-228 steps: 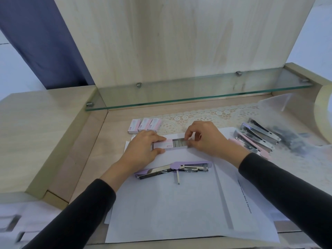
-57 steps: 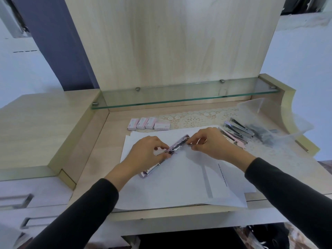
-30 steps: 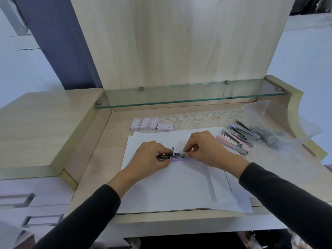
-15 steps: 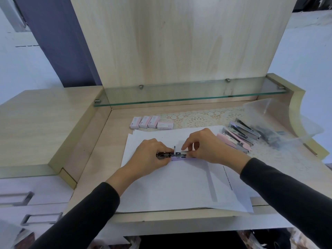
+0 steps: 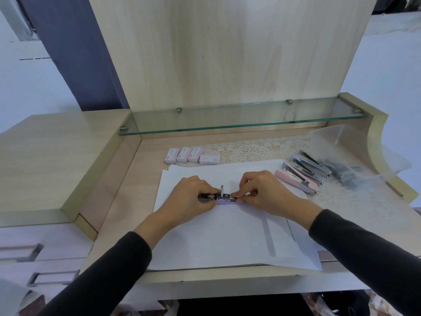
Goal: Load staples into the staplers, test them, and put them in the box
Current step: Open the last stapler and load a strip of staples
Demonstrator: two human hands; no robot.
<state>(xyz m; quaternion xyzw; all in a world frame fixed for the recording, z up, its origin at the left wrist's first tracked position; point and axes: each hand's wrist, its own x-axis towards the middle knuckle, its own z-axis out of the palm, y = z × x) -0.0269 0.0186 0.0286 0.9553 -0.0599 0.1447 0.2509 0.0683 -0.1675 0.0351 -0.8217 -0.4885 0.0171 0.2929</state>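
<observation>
The left grip (image 5: 193,197) is curling its fingers around the metal left end of the opened purple stapler (image 5: 224,202), which is lying on white paper (image 5: 227,236) on the counter (image 5: 127,179). The right grip (image 5: 262,192) is pinching its right end, and more staplers (image 5: 303,174) are lying farther right.

A lilac stapler (image 5: 224,199) lies opened at the middle of the table (image 5: 127,201). Four pink staple boxes (image 5: 192,155) line up near the back edge; other staplers (image 5: 305,173), pink and silver, lie by the right edge.
</observation>
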